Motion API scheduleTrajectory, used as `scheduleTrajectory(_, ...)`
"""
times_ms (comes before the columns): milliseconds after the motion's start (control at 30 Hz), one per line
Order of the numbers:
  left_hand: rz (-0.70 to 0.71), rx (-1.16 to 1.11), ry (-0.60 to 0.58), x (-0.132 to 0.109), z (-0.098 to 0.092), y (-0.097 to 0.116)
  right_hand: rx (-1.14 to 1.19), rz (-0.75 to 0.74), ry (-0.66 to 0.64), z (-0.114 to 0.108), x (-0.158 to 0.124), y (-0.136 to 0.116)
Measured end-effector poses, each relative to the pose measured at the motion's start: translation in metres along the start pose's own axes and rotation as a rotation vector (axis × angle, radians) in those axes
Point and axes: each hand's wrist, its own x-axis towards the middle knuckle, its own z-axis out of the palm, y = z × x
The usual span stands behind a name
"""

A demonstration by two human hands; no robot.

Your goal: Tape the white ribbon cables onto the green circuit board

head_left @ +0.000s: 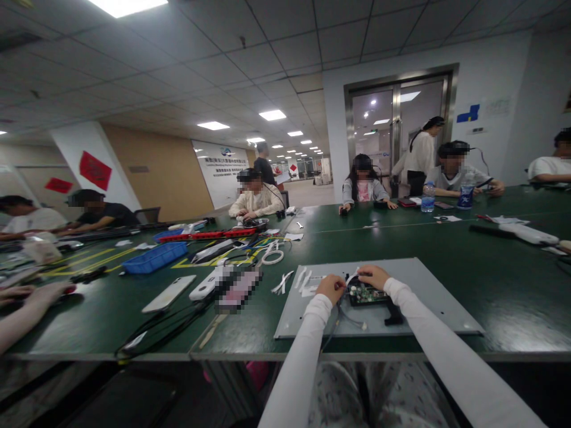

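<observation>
A flat grey metal panel (428, 297) lies on the green table in front of me. On it sits a green circuit board (366, 294) in a black mount, with dark cables at its far left corner. My right hand (373, 277) reaches over the board's far side, its fingers pinched on a white strip (352, 276). Beside the board's left edge, my left hand (331, 289) is closed near the same strip and cables; what its fingertips grip is too small to make out. Thin grey wires with a white connector (364, 326) trail below. Several white strips (304, 280) lie at the panel's left.
Left of the panel are a pixelated phone-shaped item (239, 289), a white device (209, 282), a white phone (168, 293) and black straps. Farther off stands a blue tray (154, 257). A water bottle (427, 197) is at the back right. Several people sit around the table.
</observation>
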Motion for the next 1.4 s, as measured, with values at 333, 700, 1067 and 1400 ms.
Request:
scheduleTrajectory(333,-0.006,0.008,-0.005,0.0005,0.0004,0.0001,-0.146,-0.004,-0.064,0.0021,0.0020,0.0019)
scheduleTrajectory(700,-0.010,0.011,-0.020,-0.0001,-0.0002,-0.0006,-0.274,0.027,-0.100,0.0027,0.0022,0.0019)
scheduleTrajectory(1067,-0.001,0.018,-0.027,0.0011,0.0009,-0.0022,-0.340,0.057,-0.101,0.0038,0.0035,0.0013)
scheduleTrajectory(1400,0.016,0.016,-0.009,0.0012,0.0034,-0.0056,-0.384,0.068,-0.113,0.0041,0.0046,0.0010)
